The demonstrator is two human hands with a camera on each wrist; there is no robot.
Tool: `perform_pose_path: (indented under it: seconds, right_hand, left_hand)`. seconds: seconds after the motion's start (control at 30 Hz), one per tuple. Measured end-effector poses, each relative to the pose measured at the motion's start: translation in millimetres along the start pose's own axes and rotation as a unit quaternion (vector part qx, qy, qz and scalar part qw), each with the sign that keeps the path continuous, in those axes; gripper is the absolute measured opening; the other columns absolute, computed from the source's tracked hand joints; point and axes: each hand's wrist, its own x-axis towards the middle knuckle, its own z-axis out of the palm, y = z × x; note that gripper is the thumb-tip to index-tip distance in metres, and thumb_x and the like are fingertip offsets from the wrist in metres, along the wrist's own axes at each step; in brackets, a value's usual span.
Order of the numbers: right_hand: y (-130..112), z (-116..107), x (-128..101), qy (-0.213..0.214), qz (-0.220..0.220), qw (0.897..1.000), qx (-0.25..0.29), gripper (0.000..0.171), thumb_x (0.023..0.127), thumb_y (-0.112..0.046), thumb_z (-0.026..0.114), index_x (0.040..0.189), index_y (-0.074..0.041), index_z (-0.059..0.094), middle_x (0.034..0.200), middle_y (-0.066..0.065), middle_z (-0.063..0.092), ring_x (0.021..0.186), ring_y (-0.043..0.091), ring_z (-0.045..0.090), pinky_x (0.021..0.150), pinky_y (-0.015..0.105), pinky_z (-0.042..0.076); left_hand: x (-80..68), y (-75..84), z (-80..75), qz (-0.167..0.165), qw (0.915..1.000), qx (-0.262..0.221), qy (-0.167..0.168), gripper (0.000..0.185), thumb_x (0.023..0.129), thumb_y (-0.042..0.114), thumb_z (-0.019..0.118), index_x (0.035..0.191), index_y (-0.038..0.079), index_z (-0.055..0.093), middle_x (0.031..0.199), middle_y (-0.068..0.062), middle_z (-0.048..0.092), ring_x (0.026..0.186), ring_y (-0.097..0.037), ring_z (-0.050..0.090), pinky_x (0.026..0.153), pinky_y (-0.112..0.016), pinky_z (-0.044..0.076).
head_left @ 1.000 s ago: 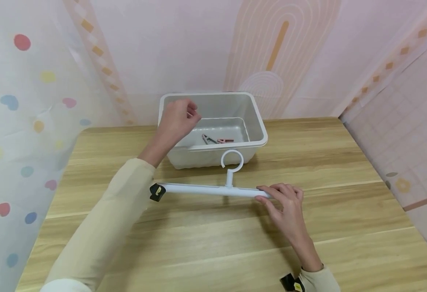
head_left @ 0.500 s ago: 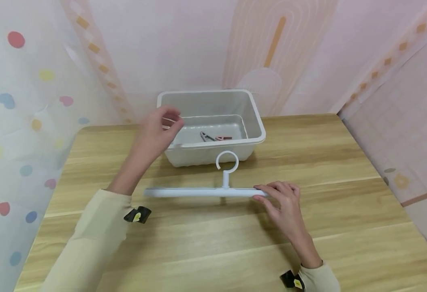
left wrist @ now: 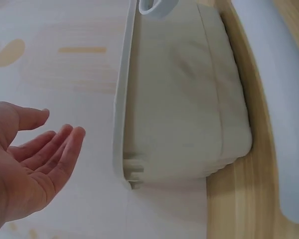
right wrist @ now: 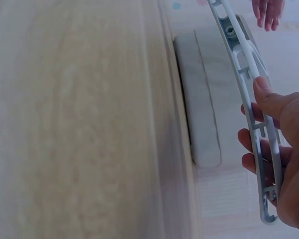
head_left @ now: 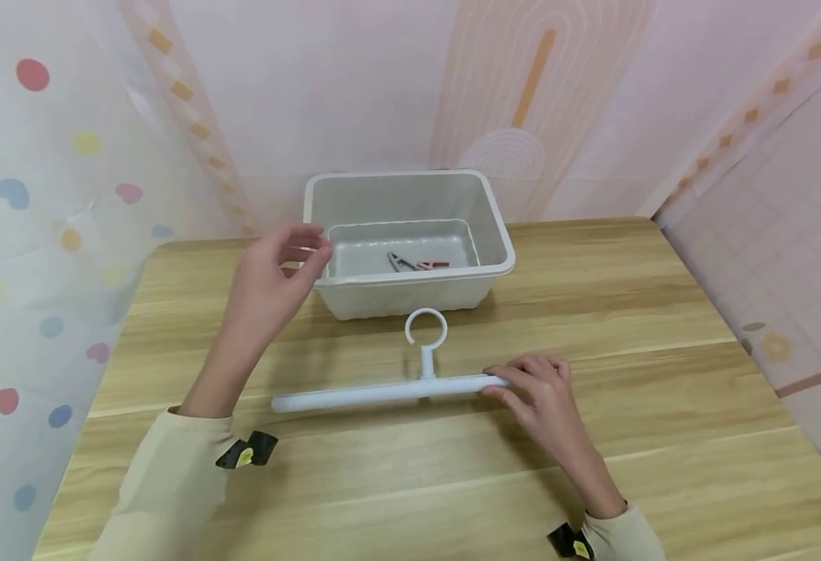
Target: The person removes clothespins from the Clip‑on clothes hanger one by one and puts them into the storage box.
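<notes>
From the head view, a white hanger [head_left: 389, 389] lies flat on the wooden bench [head_left: 663, 436], a straight bar with a round hook pointing toward the bin [head_left: 502, 257]. The right hand [head_left: 540, 393] grips the bar's right end, fingers curled over it. The left hand [head_left: 277, 273] hovers relaxed and empty just beside the bin's left front corner. The white plastic bin stands behind the hanger and holds two clips [head_left: 416, 263], one grey and one pink, lying on its floor.

The left wrist view shows the left hand [left wrist: 27, 159] with fingers straight and loose, apart from the bin's [left wrist: 189, 99] outer wall.

In the right wrist view, the right hand [right wrist: 284, 149] pinches the hanger [right wrist: 249, 84], thumb on one edge and fingers behind; its ribbed underside shows. The bin [right wrist: 199, 99] sits beyond it.
</notes>
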Motion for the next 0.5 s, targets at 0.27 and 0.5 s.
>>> perform_pose_path:
  seconds: [0.27, 0.5]
  right_hand:
    - [0, -1, -4, -0.013, -0.004, 1.0, -0.006, 0.03, 0.072, -0.021, 0.086, 0.101, -0.018, 0.079, 0.087, -0.003, 0.072, 0.086, 0.016, 0.062, 0.088, 0.036, 0.032]
    - [2, -2, -6, -0.016, -0.014, 1.0, -0.013, 0.029, 0.072, -0.022, 0.085, 0.1, -0.017, 0.079, 0.087, -0.002, 0.073, 0.085, 0.016, 0.064, 0.086, 0.035, 0.033]
  left_hand:
    - [-17.8, -8.3, 0.8, 0.017, 0.9986, -0.047, 0.014, 0.031, 0.097, 0.017, 0.067, 0.124, 0.003, 0.064, 0.113, -0.015, 0.071, 0.091, 0.007, 0.065, 0.076, -0.011, 0.055]
    - [-36.2, -8.9, -1.4, 0.011, 0.9964, -0.08, 0.027, 0.029, 0.096, 0.012, 0.068, 0.123, 0.001, 0.064, 0.112, -0.016, 0.071, 0.09, 0.001, 0.069, 0.074, -0.014, 0.057]
